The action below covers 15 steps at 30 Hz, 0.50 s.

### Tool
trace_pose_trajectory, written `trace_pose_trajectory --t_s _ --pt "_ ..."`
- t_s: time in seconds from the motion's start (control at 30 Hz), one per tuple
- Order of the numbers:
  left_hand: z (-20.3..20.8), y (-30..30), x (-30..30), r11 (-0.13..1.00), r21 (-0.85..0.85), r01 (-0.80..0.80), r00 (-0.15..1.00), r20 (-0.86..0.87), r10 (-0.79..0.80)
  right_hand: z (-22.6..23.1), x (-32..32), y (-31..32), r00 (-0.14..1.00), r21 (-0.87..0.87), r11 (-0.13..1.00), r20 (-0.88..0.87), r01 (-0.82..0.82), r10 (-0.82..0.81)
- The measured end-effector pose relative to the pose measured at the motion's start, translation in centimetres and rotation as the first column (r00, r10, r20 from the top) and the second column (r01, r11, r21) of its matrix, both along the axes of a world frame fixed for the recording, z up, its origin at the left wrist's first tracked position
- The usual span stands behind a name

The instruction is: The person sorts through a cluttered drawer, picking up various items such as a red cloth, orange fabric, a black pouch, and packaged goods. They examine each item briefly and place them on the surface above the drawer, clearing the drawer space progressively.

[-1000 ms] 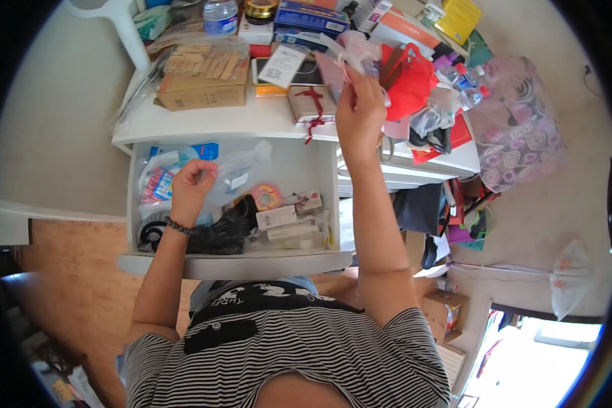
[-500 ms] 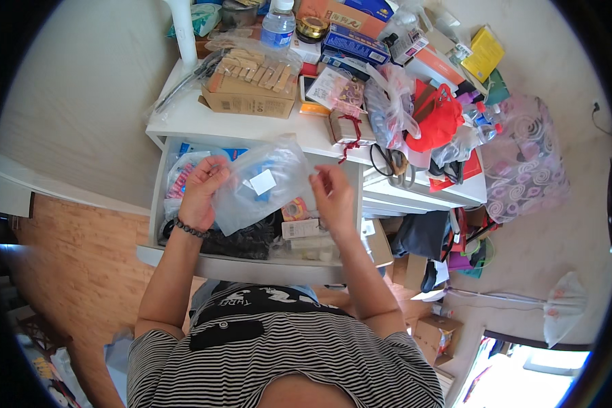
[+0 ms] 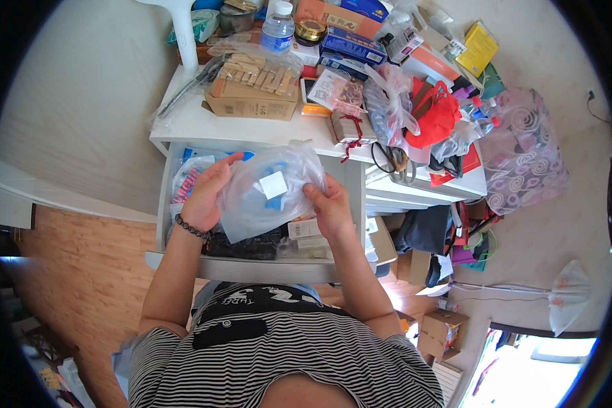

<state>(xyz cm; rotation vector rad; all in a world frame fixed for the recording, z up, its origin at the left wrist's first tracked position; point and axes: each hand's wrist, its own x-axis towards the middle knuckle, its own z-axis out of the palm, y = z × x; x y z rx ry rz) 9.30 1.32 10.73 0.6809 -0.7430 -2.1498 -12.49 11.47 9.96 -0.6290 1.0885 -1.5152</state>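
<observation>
A translucent plastic bag [image 3: 245,214] with a white square label hangs over the pulled-out drawer [image 3: 279,270]. Something blue shows through its film. My right hand [image 3: 333,207] pinches the bag's right edge between thumb and fingers. At the bag's left side is my left hand [image 3: 207,190], its fingers stretched out flat along the film, a dark bead bracelet on the wrist. Below the bag, the drawer holds a black bundle [image 3: 245,246], a small white labelled box [image 3: 304,228] and, at the left, a clear pack with pink print [image 3: 187,183].
The white dresser top [image 3: 234,127] is crowded: a carton [image 3: 251,107] with wooden pegs, a water bottle [image 3: 277,28], a blue box [image 3: 353,46] and a red bag [image 3: 434,119]. Open cardboard boxes [image 3: 442,333] stand on the floor to the right.
My right hand has moved onto the bag's right edge and grips it. My left hand's fingers have straightened from their pinch. The bag has spread out and shifted slightly right.
</observation>
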Motion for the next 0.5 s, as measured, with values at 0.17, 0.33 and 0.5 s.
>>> trace_pose_trajectory --t_s 0.17,0.33,0.5 --pt "0.0 0.7 1.4 0.982 -0.170 0.076 0.992 0.112 -0.058 0.0 0.3 -0.5 0.987 -0.083 0.995 -0.150 0.051 -0.063" --pt "2.2 1.0 1.9 0.371 -0.909 0.190 0.851 0.340 0.400 1.8 0.5 -0.8 0.983 -0.037 0.999 0.184 0.036 -0.028" --pt "3.2 2.4 1.9 -0.062 -0.926 0.373 0.814 0.294 0.500 1.9 0.0 0.5 0.860 -0.069 0.993 0.496 -0.095 0.117"
